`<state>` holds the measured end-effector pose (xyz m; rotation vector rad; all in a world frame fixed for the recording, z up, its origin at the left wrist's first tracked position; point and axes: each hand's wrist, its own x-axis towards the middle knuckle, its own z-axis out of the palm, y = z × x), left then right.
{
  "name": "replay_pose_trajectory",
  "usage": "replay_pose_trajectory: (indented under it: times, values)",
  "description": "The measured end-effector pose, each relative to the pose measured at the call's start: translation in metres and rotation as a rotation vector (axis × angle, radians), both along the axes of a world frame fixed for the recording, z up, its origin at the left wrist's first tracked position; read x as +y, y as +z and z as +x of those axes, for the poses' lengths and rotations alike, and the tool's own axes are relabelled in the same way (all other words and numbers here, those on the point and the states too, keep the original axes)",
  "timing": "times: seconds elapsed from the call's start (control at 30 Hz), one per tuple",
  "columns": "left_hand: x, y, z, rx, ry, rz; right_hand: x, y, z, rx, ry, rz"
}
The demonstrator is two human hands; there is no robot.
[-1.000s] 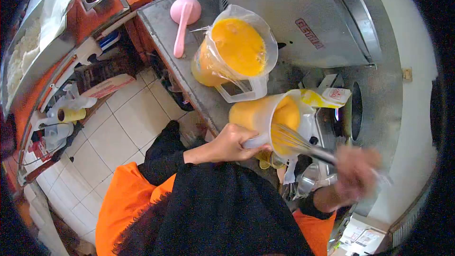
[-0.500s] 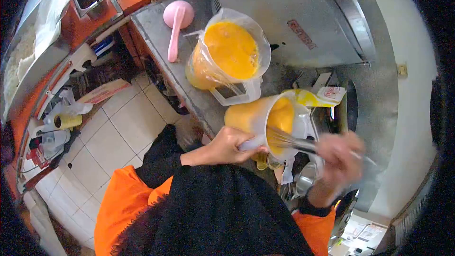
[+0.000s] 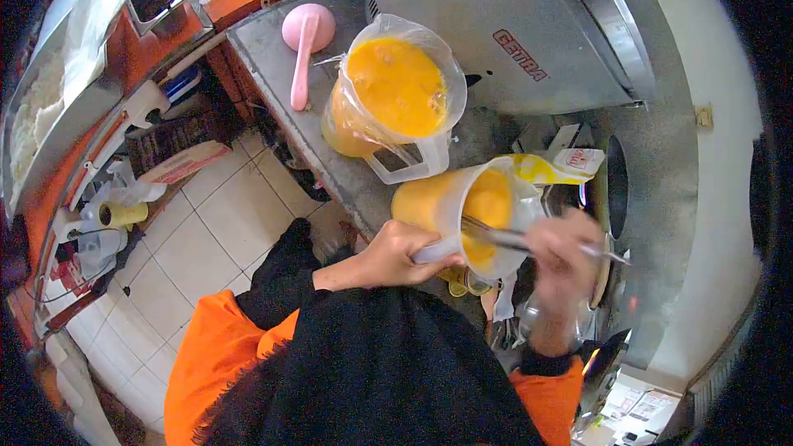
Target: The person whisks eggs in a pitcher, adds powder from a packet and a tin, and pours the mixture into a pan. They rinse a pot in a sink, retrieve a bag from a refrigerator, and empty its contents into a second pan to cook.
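Note:
A translucent pitcher [image 3: 429, 201] of yellow-orange liquid leans toward the right, its mouth facing me. My left hand [image 3: 398, 256] is closed round its handle. The fingers of my right hand [image 3: 566, 252], blurred by motion, are wrapped round the handle of a metal whisk [image 3: 508, 237]. The whisk's wire end dips into the liquid, and its lower part is hidden there. Behind stands a second pitcher [image 3: 396, 87] of orange liquid, with a clear plastic bag lining its rim. To its left a pink ladle [image 3: 307, 37] lies on the grey counter [image 3: 264, 58].
A large metal appliance [image 3: 462, 33] stands at the back of the counter. A yellow and white packet [image 3: 549, 167] lies right of the near pitcher, beside a dark round pan [image 3: 616, 186]. At the far left are a metal tray [image 3: 74, 107] and tiled floor [image 3: 215, 215].
My right hand has moved a little to the left with the whisk, nearer the pitcher's mouth. My left hand keeps its hold on the handle.

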<state>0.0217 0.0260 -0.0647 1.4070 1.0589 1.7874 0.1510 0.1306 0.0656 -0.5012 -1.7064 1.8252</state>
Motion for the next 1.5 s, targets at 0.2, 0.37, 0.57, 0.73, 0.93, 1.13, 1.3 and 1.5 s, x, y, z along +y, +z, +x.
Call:
replay_pose_trajectory:
  times: [0.2,0.37,0.57,0.73,0.93,1.13,1.3,1.5]
  values:
    - [-0.002,-0.001,-0.003,0.025,-0.023,0.021,-0.040,0.014,-0.017,-0.238,-0.428,0.307]
    - [-0.003,-0.001,0.003,-0.011,-0.009,-0.013,-0.028,0.047,0.002,-0.259,-0.495,1.541]
    - [-0.005,-0.007,0.003,0.045,-0.066,-0.015,-0.037,0.061,0.030,-0.388,-0.331,1.033]
    - [-0.004,-0.005,-0.001,0.066,-0.061,-0.019,-0.031,0.015,-0.002,-0.251,-0.596,1.204]
    - [-0.002,0.000,0.003,-0.009,0.006,0.009,-0.032,0.026,0.011,-0.304,-0.520,1.288]
    - [-0.003,0.001,-0.003,-0.003,-0.018,0.029,-0.033,0.074,-0.007,-0.314,-0.184,1.220]
    - [0.000,0.000,-0.001,-0.054,-0.046,0.020,-0.030,-0.005,-0.011,-0.415,-0.585,0.325]
    - [-0.002,0.000,-0.004,-0.011,-0.027,0.041,-0.017,-0.002,-0.011,-0.478,-0.525,1.124]
